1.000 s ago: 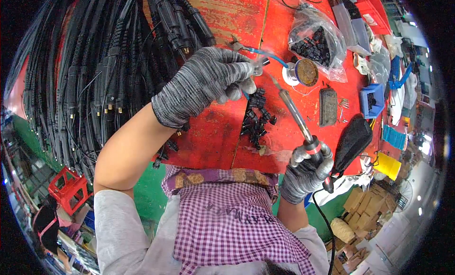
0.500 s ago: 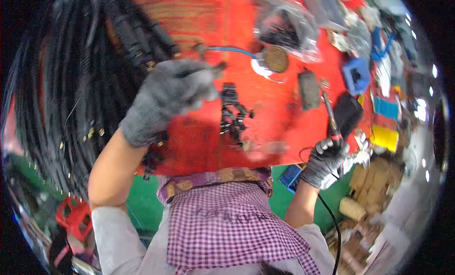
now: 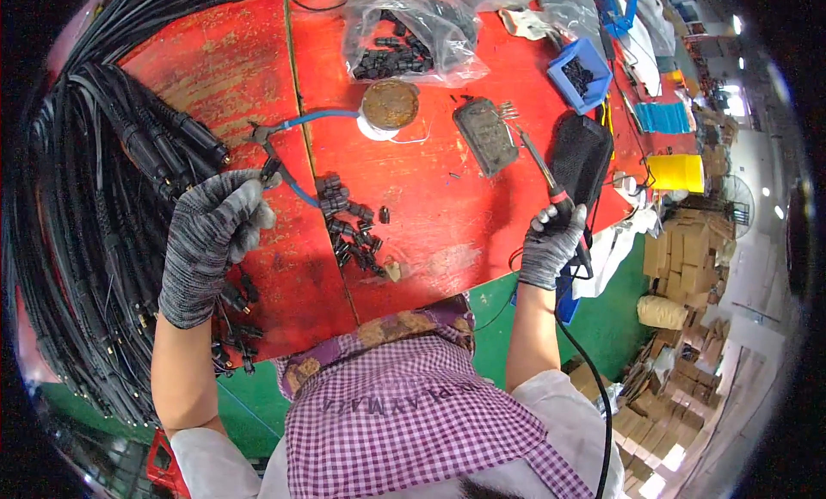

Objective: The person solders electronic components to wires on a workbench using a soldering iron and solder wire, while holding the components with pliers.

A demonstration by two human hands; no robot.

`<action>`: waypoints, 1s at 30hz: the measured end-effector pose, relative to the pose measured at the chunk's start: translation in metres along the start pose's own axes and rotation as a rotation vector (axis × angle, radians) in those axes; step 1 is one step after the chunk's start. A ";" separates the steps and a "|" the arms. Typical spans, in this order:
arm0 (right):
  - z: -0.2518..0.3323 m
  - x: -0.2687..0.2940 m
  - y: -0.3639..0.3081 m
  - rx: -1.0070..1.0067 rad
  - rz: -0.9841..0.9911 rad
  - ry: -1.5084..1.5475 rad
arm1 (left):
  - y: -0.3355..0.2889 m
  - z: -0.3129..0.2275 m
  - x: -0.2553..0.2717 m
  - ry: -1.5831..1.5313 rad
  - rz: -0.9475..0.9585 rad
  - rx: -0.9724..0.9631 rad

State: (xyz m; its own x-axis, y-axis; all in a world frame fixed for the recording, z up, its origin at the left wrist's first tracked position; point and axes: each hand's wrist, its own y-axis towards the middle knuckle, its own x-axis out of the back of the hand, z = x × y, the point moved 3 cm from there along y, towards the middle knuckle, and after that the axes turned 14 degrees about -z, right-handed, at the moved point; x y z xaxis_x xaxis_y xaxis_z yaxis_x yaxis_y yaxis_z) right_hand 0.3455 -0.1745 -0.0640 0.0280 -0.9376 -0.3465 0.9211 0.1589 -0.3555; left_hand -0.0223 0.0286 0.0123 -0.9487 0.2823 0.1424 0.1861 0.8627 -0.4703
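Observation:
My left hand [image 3: 206,241], in a grey knitted glove, is closed at the table's left side. Its fingertips pinch a small black piece [image 3: 274,172], whose exact kind I cannot make out. Just beyond lie blue-handled pliers [image 3: 297,120], one handle running behind the fingertips' right side. My right hand [image 3: 551,245], gloved alike, is wrapped around the handle of a soldering iron [image 3: 539,162], its metal shaft pointing away and left. The iron's tip is near a dark grey block [image 3: 487,138]. Between the hands lies a pile of small black connector parts [image 3: 351,228].
Bundled black cables [image 3: 95,267] cover the left side. A round tin [image 3: 389,107], a clear bag of black parts [image 3: 404,47], a blue bin [image 3: 578,76] and a black case [image 3: 583,150] stand farther back. Cardboard boxes [image 3: 688,258] are stacked at right.
The whole view has shifted, so the table things sit farther left. My left hand has drawn left toward the cables, still pinching a small dark piece. The right hand keeps hold of the soldering iron.

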 end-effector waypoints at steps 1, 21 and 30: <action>-0.003 -0.003 0.001 -0.003 -0.001 0.003 | 0.000 -0.001 0.000 0.001 -0.002 -0.010; -0.044 -0.039 0.011 -0.282 0.122 0.165 | -0.001 0.001 0.005 0.005 0.002 0.047; -0.067 -0.044 -0.081 -0.275 0.360 -0.186 | -0.004 -0.001 0.005 -0.060 0.056 0.021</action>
State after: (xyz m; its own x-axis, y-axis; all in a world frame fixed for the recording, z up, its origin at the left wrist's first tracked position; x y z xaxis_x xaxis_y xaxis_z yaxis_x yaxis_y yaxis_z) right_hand 0.2434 -0.1255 -0.0781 0.4178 -0.8437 -0.3372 0.7044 0.5352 -0.4663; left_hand -0.0274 0.0266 0.0160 -0.9507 0.3035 0.0638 0.2340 0.8370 -0.4946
